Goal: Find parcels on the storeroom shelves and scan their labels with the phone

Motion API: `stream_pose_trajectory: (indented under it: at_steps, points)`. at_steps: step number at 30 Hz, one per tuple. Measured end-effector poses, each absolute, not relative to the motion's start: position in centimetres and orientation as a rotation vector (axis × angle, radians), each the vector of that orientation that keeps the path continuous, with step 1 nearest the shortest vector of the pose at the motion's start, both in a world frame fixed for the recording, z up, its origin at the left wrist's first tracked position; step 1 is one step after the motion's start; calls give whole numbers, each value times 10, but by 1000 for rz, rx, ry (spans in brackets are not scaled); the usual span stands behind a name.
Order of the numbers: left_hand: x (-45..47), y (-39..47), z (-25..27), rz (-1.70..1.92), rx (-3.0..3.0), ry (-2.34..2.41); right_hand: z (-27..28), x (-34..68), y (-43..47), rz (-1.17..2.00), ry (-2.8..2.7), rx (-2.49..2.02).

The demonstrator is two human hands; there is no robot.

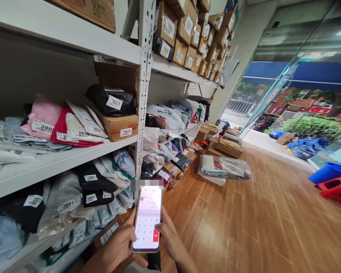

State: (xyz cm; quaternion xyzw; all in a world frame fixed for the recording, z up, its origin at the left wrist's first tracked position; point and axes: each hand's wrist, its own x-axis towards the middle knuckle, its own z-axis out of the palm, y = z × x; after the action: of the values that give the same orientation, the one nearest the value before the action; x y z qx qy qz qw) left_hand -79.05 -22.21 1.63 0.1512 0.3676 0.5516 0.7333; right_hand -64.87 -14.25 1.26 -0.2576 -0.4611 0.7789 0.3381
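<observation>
The left hand [116, 248] is grasping a phone [147, 219] from below and from the left side, holding it upright low in the middle of the view. The right hand [170, 237] is touching the right edge of the phone, its thumb resting on the lit screen with a number pad. Just beside them, shelves [74, 157] are carrying numbered parcels [113, 100].
</observation>
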Motion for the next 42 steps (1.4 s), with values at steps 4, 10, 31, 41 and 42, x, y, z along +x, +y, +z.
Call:
stream_pose_trajectory:
  at_steps: [4, 10, 31, 41, 42]
  points:
    - [-791, -225, 30, 1132, 442, 843, 13, -650, -144, 2003, -1202, -692]
    - [-794, -228, 29, 1121, 455, 813, 16, -651, -147, 2023, -1178, -675]
    - [-781, -225, 17, 1198, 409, 795, 13, -663, -153, 1804, -1086, -837]
    - [-785, -226, 38, 1173, 439, 827, 18, -646, -150, 2003, -1127, -637]
    - [-785, -226, 40, 1172, 445, 837, 17, -646, -150, 1999, -1122, -637]
